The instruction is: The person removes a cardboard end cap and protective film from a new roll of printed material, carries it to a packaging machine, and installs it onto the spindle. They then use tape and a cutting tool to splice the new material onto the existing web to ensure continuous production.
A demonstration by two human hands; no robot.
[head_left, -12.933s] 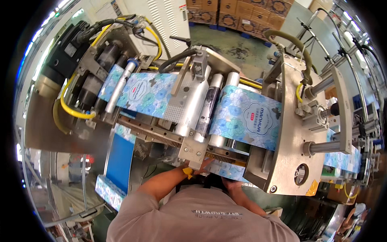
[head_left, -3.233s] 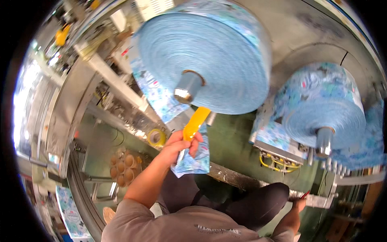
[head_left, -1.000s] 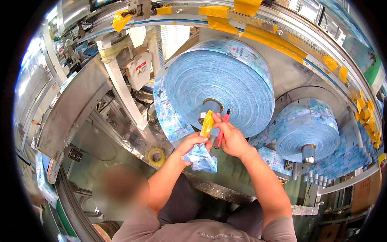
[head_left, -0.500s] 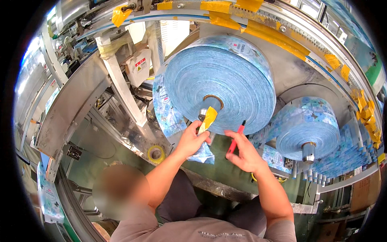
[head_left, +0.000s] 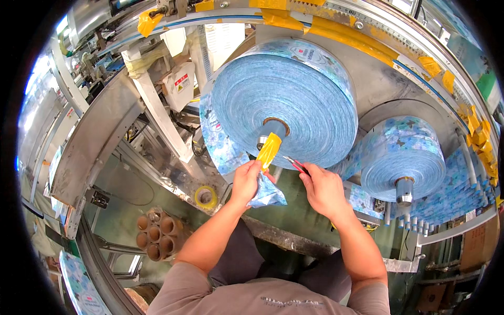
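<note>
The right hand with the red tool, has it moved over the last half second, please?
Yes. The right hand has risen and shifted left, bringing the red tool closer to the big roll's core and the yellow tape.

Both forearms reach up from the lower edge, left hand fisted, right hand beside it with fingers pinched, hands slightly apart.

Your two rolls of blue film sit on the machine frame: the big roll on its spindle at centre, the small roll lower right. Cardboard tubes lie stacked on the floor, near left.
</note>
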